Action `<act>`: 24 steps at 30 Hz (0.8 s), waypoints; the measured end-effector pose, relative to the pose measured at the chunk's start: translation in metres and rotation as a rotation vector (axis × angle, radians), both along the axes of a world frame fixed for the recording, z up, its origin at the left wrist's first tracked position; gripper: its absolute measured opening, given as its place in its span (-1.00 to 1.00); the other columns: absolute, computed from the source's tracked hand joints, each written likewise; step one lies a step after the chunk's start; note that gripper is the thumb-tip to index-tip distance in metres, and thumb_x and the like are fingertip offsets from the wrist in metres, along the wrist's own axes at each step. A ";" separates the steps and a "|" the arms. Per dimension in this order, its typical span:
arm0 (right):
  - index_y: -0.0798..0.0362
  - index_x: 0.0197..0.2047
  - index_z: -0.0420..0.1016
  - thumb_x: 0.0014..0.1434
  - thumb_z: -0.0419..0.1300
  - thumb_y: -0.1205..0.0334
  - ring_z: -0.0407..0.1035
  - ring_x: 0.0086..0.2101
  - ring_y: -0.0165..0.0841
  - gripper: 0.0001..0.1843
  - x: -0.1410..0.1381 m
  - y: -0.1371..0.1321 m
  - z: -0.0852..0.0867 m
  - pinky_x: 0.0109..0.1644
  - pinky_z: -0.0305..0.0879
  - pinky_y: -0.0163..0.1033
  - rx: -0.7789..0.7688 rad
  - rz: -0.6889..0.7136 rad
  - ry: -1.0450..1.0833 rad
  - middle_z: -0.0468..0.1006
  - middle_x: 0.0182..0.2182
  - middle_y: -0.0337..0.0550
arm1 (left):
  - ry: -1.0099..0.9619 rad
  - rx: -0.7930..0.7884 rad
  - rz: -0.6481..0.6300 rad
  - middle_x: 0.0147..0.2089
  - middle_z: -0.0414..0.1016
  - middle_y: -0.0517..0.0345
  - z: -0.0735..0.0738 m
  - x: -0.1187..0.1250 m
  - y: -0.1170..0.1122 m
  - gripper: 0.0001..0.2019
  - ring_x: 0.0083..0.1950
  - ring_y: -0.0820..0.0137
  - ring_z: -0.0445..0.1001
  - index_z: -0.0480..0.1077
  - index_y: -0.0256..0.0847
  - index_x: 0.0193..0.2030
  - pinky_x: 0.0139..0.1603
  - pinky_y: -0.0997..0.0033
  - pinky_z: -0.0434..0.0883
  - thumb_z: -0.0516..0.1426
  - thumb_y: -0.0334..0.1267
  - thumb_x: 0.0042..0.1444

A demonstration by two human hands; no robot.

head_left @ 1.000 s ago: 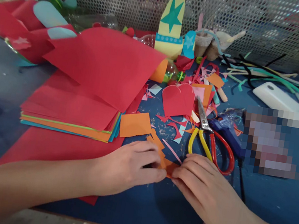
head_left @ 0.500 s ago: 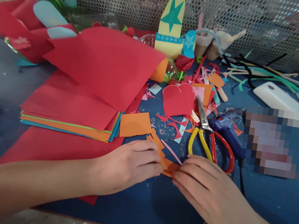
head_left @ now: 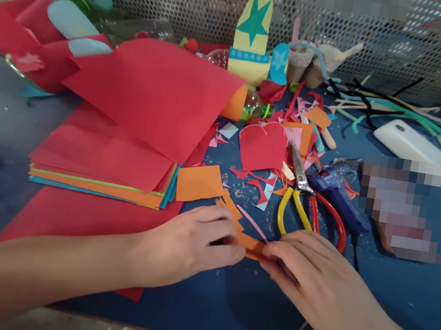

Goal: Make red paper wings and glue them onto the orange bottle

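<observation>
A narrow folded strip of orange paper (head_left: pixel 252 245) lies low over the blue table between my hands. My left hand (head_left: pixel 195 244) grips its left end, thumb stretched along the near edge. The right end is pinched by my right hand (head_left: pixel 308 271), whose fingers hide part of it. Just beyond my left fingers are orange scraps (head_left: pixel 233 207) and a flat orange rectangle (head_left: pixel 201 183). Scissors (head_left: pixel 303 184) with one yellow and one red handle lie beyond my right hand, beside a red heart-shaped paper piece (head_left: pixel 263 146).
A stack of coloured paper (head_left: pixel 108 158) sits on the left. A blue glue gun (head_left: pixel 337 194) and a white power strip (head_left: pixel 415 148) are on the right. At the back stand a yellow paper shape with a green star (head_left: pixel 253 25) and small pots (head_left: pixel 299 63).
My left thumb has slid right along the orange strip. My right fingers have curled and lifted slightly around its other end. The other things stay put.
</observation>
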State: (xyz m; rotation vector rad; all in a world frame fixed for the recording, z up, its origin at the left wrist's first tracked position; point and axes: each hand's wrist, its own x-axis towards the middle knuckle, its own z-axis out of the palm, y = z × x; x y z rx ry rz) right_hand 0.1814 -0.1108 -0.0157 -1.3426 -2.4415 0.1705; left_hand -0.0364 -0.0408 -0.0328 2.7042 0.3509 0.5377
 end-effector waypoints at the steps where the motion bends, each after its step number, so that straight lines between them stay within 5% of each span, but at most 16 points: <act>1: 0.08 -0.32 0.40 0.32 -0.01 0.32 0.38 -0.42 -0.34 -0.79 0.000 0.000 -0.001 -0.31 0.34 -0.20 -0.005 -0.006 0.004 0.48 -0.49 -0.19 | -0.005 0.010 0.007 -0.34 0.45 0.08 0.001 0.000 0.000 -0.78 -0.23 0.34 0.32 0.46 -0.29 -0.21 -0.13 0.35 0.40 -0.02 -0.42 0.28; 11: 0.12 -0.21 0.49 0.31 -0.02 0.37 0.35 -0.26 -0.27 -0.75 0.007 -0.001 -0.009 -0.15 0.36 -0.11 -0.036 0.117 -0.006 0.50 -0.35 -0.12 | 0.000 -0.012 -0.011 -0.34 0.49 0.08 0.001 0.002 0.002 -0.76 -0.25 0.39 0.37 0.45 -0.33 -0.23 -0.09 0.35 0.41 -0.04 -0.46 0.29; 24: 0.14 -0.26 0.53 0.35 -0.07 0.36 0.39 -0.30 -0.32 -0.66 0.004 0.003 -0.006 -0.17 0.40 -0.15 0.029 0.116 0.003 0.55 -0.40 -0.15 | -0.067 -0.043 0.036 -0.27 0.52 0.05 -0.001 0.000 0.001 -0.92 -0.20 0.34 0.38 0.36 -0.34 -0.18 -0.04 0.30 0.40 0.07 -0.45 0.21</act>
